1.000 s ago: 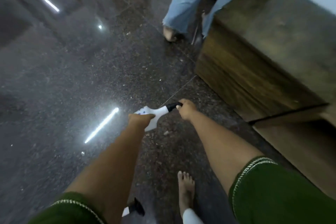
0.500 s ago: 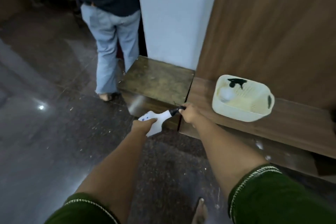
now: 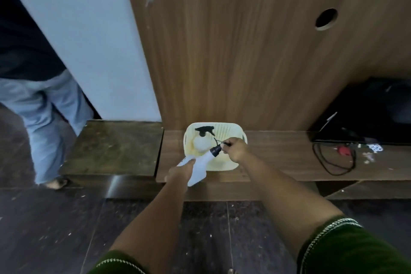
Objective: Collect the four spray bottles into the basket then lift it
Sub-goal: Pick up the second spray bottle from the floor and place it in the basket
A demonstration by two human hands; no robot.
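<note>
Head view: both hands carry one white spray bottle (image 3: 201, 165) tilted over the near-left rim of the cream basket (image 3: 241, 134), which sits on the low wooden desk (image 3: 278, 162) against the wood-panelled wall. The left hand (image 3: 179, 172) has its grip closed around the lower body of the bottle; the right hand (image 3: 235, 149) has its grip pinched shut on the black nozzle head at the top. A second spray bottle (image 3: 201, 140), with a black trigger and pale body, already lies inside the basket at its far-left corner. The other two bottles are not in view. The held bottle appears to be thin, stiff plastic, probably light, with a smooth body that may slip; the neck just below the black collar offers the surest hold, while the trigger head is likely the weakest part and should not bear twisting. The basket is perforated plastic and likely flexes; take it by both side handles when lifting. Compared with half a second ago, the basket now lies directly beneath the hands rather than off to the right, and the bottle's nozzle end has crossed above the rim. A bystander in jeans (image 3: 44, 118) stands at the left, and a black cable (image 3: 329, 162) lies on the desk at the right.
</note>
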